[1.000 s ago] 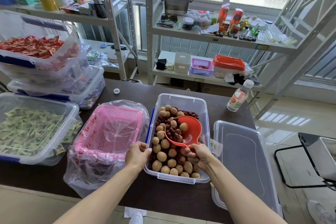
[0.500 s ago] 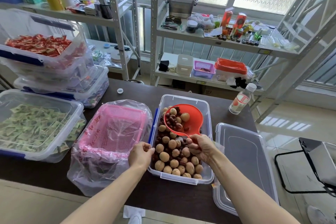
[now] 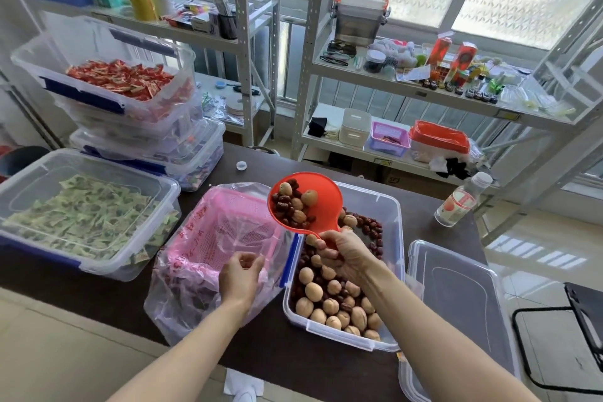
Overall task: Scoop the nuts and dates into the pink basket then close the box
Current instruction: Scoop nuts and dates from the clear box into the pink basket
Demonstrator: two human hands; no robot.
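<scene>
Two bare hands work over a dark table (image 3: 270, 349). The right hand (image 3: 346, 254) grips a red scoop (image 3: 306, 202) (loaded with nuts and dates) raised between the open box (image 3: 385, 271) and the bag-lined pink basket (image 3: 235, 225); the left hand (image 3: 239, 277) pinches the bag's edge. The lid (image 3: 463, 297) lies just right of the box.

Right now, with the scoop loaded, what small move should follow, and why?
Probably tip the red scoop, held by the right hand, leftward: it hangs at the edge of the bag-lined pink basket, whose bag the left hand holds open.
</scene>
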